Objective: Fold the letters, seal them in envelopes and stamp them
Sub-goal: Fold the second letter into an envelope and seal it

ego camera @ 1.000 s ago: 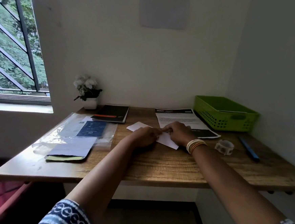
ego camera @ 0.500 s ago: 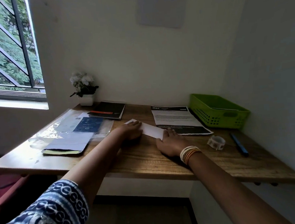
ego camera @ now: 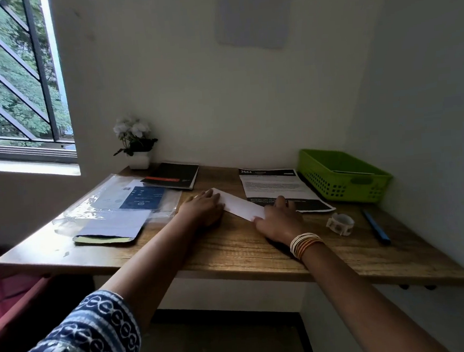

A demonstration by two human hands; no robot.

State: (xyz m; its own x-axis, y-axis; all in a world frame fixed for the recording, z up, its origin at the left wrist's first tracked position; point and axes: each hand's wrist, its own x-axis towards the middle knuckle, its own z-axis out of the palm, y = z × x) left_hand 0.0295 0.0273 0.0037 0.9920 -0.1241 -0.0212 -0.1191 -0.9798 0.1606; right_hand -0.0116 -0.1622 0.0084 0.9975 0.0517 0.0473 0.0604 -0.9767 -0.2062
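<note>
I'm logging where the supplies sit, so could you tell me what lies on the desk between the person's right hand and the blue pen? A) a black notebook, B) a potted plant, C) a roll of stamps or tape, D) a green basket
C: the small white roll lies on the wooden desk between the right hand and the blue pen; whether it holds stamps or tape is too small to tell.

On the wooden desk [ego camera: 231, 248]: one folded white paper strip [ego camera: 241, 204], one printed sheet with black bands [ego camera: 274, 185], one green plastic basket [ego camera: 342, 178], one white tape roll [ego camera: 340, 223], one blue pen [ego camera: 376, 227], one black notebook [ego camera: 174, 175], one white potted flower [ego camera: 135, 144], one clear plastic sleeve of papers [ego camera: 111, 207]; two hands — left [ego camera: 201, 208], right [ego camera: 280, 220]
</note>
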